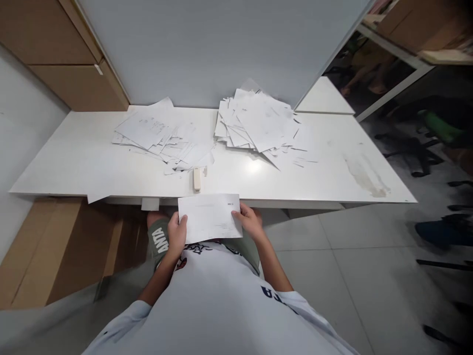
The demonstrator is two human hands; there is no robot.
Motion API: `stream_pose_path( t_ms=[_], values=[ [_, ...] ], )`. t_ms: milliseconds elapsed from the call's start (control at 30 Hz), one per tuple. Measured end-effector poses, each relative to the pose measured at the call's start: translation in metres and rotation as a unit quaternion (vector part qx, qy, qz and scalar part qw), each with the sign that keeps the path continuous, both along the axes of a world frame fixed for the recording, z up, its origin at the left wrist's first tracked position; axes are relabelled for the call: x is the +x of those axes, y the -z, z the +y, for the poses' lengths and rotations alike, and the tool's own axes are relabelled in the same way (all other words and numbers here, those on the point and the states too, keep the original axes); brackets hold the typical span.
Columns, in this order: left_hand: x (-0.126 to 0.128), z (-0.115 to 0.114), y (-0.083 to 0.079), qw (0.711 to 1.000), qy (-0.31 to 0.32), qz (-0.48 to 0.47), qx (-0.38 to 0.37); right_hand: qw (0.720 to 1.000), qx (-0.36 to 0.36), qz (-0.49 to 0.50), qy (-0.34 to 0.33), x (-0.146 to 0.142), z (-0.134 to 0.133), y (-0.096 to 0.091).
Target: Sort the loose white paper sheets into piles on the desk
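Note:
My left hand (176, 233) and my right hand (249, 221) both grip a white sheet of paper (209, 218), one at each side, holding it above my lap near the table's front edge. Faint print shows on it, too small to read. On the white table (88, 167) lie two loose heaps of printed paper: the left heap (151, 130) and the right heap (258, 121). A small cream stapler (197, 179) stands near the front edge, just beyond the held sheet.
Cardboard boxes (62, 251) stand on the floor at the left, and brown cabinet panels (66, 64) rise behind the table. A white partition (221, 44) backs the table. Dark office chairs (410, 148) stand on the tiled floor at the right. A stain (365, 177) marks the tabletop's right end.

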State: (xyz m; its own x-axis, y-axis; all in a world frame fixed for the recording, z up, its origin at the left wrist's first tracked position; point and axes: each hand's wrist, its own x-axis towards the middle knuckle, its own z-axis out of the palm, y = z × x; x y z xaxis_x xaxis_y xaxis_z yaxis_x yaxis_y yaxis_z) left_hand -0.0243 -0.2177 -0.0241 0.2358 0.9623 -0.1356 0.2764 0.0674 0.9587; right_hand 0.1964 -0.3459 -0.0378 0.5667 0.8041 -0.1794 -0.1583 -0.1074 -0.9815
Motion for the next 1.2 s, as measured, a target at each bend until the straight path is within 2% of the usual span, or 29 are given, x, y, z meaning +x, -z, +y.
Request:
stream_pose_path(
  t_ms=[133, 267, 400, 500, 600, 667, 767, 833, 900, 967, 1033, 1200],
  values=[
    [-0.005, 0.011, 0.006, 0.997, 0.004, -0.047, -0.053, 0.998, 0.005, 0.054, 0.017, -0.008, 0.013, 0.0],
    [0.003, 0.025, -0.002, 0.99, 0.007, -0.095, -0.101, 0.996, 0.015, 0.084, 0.04, -0.007, 0.024, -0.006],
    [0.013, 0.038, -0.009, 0.977, 0.004, -0.134, -0.168, 0.993, 0.0, 0.071, 0.089, -0.007, 0.027, -0.001],
    [0.016, 0.044, -0.011, 0.971, 0.004, -0.148, -0.191, 0.984, -0.032, -0.029, 0.172, -0.011, 0.028, -0.003],
    [0.02, 0.052, -0.01, 0.977, -0.016, -0.14, -0.158, 0.94, -0.014, -0.254, 0.226, -0.019, 0.039, -0.023],
    [0.025, 0.063, -0.009, 0.983, -0.036, -0.123, -0.13, 0.899, 0.005, -0.399, 0.182, -0.024, 0.056, -0.044],
    [0.033, 0.079, -0.01, 0.989, -0.04, -0.107, -0.091, 0.842, 0.022, -0.539, 0.025, -0.03, 0.092, -0.074],
    [0.037, 0.083, -0.012, 0.992, -0.026, -0.103, -0.068, 0.804, 0.019, -0.589, -0.08, -0.034, 0.118, -0.084],
    [0.039, 0.082, -0.015, 0.993, -0.015, -0.104, -0.061, 0.776, -0.011, -0.614, -0.146, -0.038, 0.139, -0.082],
    [0.037, 0.08, -0.015, 0.992, -0.019, -0.107, -0.069, 0.761, -0.047, -0.623, -0.175, -0.044, 0.154, -0.073],
    [0.034, 0.079, -0.013, 0.991, -0.024, -0.112, -0.076, 0.757, -0.067, -0.627, -0.173, -0.049, 0.159, -0.065],
    [0.027, 0.083, -0.005, 0.99, 0.002, -0.111, -0.088, 0.762, -0.067, -0.632, -0.127, -0.063, 0.141, -0.062]
  ],
)
